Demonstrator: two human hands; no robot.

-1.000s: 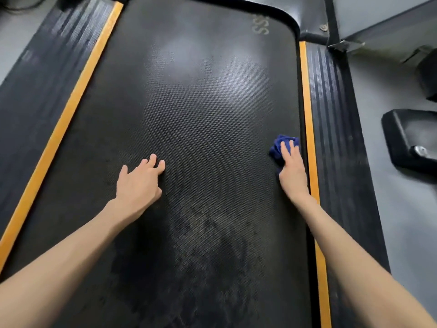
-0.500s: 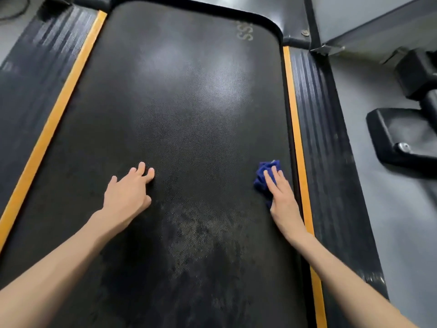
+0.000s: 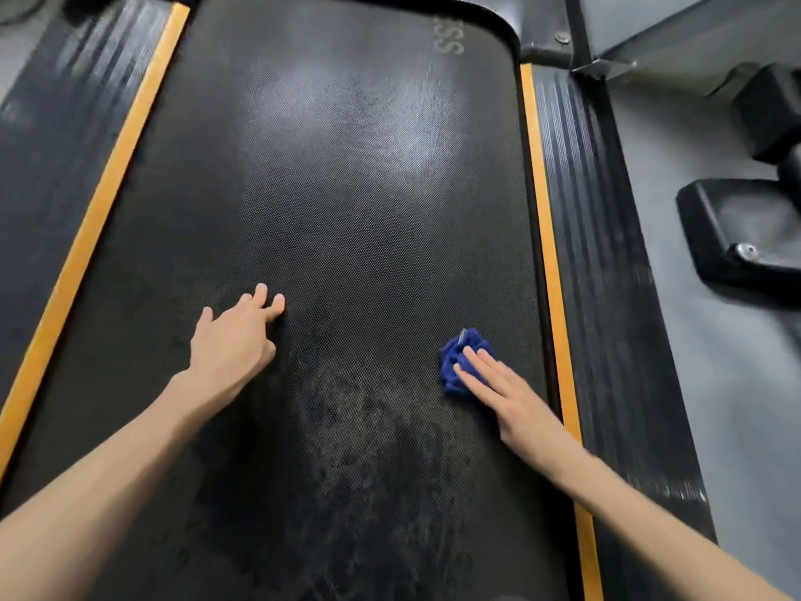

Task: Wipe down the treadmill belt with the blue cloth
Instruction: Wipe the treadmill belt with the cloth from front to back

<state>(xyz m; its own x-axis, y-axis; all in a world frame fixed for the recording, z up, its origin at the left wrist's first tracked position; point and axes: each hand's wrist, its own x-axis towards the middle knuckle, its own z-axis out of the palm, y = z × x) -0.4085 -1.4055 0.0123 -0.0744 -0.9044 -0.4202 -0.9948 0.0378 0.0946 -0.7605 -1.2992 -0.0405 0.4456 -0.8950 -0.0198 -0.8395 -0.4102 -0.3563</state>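
The black textured treadmill belt (image 3: 346, 210) fills the middle of the view, with dull smudged patches in its near half. A crumpled blue cloth (image 3: 455, 355) lies on the belt near its right edge. My right hand (image 3: 503, 392) presses flat on the cloth with straight fingers, covering its near part. My left hand (image 3: 234, 340) rests flat on the belt left of centre, fingers spread, holding nothing.
Orange strips (image 3: 550, 262) run along both sides of the belt, with ribbed black side rails (image 3: 607, 275) outside them. A black machine foot (image 3: 737, 236) stands on the grey floor at the right.
My right hand has slid the blue cloth down the belt's right side towards me and slightly inward. My left hand stays planted in about the same spot.
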